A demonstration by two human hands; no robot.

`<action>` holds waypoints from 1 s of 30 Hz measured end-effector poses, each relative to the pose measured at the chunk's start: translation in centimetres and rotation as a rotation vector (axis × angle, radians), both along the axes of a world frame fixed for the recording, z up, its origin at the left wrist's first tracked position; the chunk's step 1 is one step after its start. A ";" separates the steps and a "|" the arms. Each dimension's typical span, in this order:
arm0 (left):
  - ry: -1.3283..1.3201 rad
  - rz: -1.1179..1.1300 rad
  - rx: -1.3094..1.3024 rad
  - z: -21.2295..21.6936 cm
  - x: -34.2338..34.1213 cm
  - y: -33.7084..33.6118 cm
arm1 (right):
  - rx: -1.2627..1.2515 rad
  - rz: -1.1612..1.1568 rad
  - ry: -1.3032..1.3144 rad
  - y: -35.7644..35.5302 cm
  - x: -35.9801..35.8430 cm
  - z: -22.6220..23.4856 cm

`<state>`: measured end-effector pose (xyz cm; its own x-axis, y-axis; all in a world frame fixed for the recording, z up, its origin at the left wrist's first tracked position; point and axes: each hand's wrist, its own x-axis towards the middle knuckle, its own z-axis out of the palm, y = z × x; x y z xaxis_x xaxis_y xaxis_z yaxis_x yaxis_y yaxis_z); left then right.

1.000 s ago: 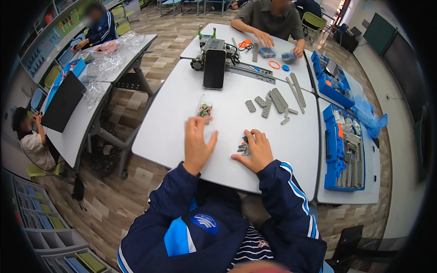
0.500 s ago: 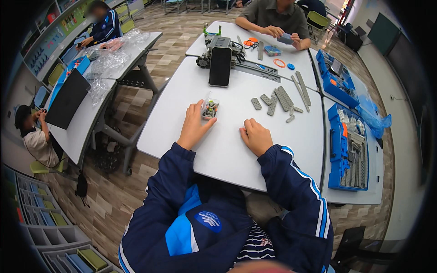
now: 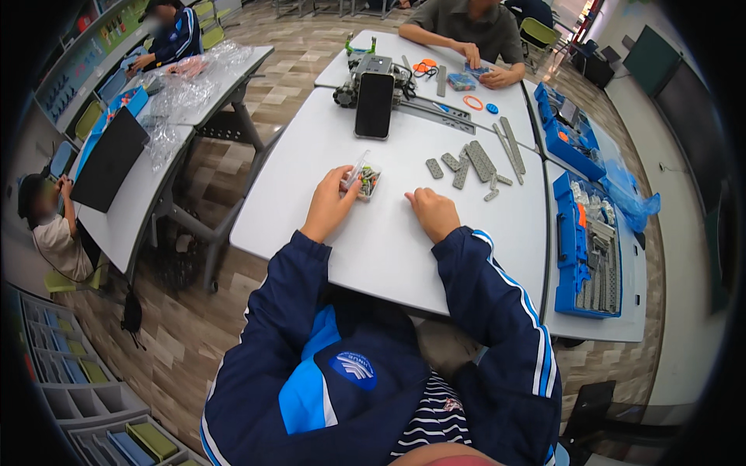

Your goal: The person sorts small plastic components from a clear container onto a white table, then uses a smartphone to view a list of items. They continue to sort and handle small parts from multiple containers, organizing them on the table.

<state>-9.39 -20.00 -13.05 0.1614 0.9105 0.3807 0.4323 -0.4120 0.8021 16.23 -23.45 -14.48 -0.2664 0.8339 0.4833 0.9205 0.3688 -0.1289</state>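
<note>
the small clear box (image 3: pixel 365 180) of mixed little parts sits on the white table (image 3: pixel 388 241), a little left of the person's middle line, with its thin lid standing open and tilted up toward the far side. the left hand (image 3: pixel 332 203) has it at its near left corner: thumb and fingers curl round the edge, so this hand is closed on the box, and the box lies just beyond its fingertips, toward the far side of the table. the box's longer side seems to run slantwise, from near left to far right, though it is too small to be sure

the right hand (image 3: pixel 434 214) rests on the table to the right of the box, apart from it, fingers bent under in a loose fist; whether it pinches some small piece i cannot tell. of the two, the left hand is plainly the nearer, already touching

farther out, beyond the right hand, grey flat beams (image 3: pixel 475 165) lie scattered. a dark phone (image 3: pixel 374 105) leans against a small wheeled build at the far edge. blue sorting trays (image 3: pixel 589 247) flank the right side, and another person's hands work at the next table beyond
</note>
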 end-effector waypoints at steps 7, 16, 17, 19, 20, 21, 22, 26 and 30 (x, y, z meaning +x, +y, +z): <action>-0.056 0.003 -0.006 -0.6 -0.2 0.0 | -0.113 -0.089 0.383 2.0 0.7 0.4; -0.191 -0.065 -0.139 0.0 0.0 -0.4 | -0.854 -0.048 0.840 6.1 -2.5 4.6; -0.232 -0.079 -0.185 0.1 0.0 -0.5 | -0.742 -0.021 0.679 6.4 -3.4 4.7; -0.317 -0.109 -0.261 0.5 -0.1 -0.7 | -0.546 0.012 0.424 7.5 -5.3 4.8; -0.290 -0.115 -0.274 0.6 -0.1 -0.8 | -0.487 -0.012 0.396 7.9 -6.2 4.7; -0.272 -0.121 -0.274 0.8 -0.1 -0.8 | -0.448 -0.052 0.343 8.3 -6.9 4.6; -0.253 -0.127 -0.274 0.9 0.0 -0.9 | -0.411 -0.092 0.289 8.6 -7.5 4.5; -0.231 -0.215 -0.284 1.0 0.4 -1.3 | -0.312 -0.248 0.288 8.1 -9.0 4.1; -0.250 -0.277 -0.265 0.7 0.6 -1.4 | -0.415 -0.177 0.290 7.7 -8.9 4.7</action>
